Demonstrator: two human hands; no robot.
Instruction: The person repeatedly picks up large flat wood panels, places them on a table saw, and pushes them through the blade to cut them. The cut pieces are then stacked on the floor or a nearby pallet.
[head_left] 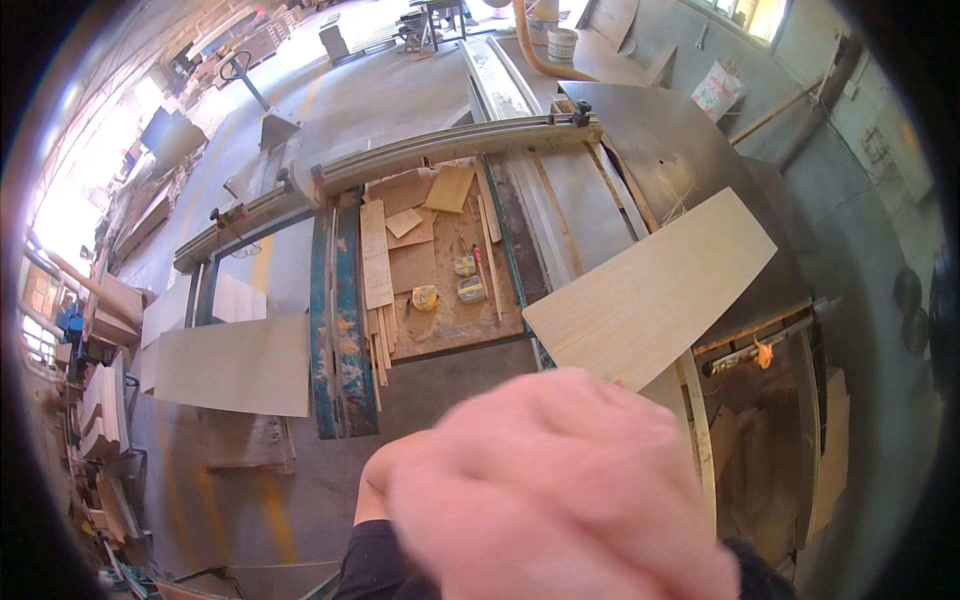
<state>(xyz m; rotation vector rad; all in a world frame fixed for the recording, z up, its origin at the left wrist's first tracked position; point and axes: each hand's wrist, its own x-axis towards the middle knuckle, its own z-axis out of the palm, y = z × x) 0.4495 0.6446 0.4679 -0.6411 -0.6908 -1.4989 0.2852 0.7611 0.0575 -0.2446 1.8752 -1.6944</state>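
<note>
At the far left, a pale panel (235, 367) lies with its right end just beside a blue-sided rail (337, 330), and another light board (240, 299) shows past its far edge; whether these are finished or waiting, I cannot tell. Next, along the left edge of a wooden tray (465, 338), thin strips (381, 340) lie bunched, with a yellow tape measure (425, 298) near the tray's middle and a grey one (471, 289) closer to its right edge, both set down. At the lower middle the hands (560, 480) are a close blur; whether they are together or apart, or grip anything, cannot be told. To the right, a light wood panel (655, 285) lies aslant over the left edge of the metal counter (690, 140). Its handling looks unfinished, though no cutting or marking can be confirmed.
</note>
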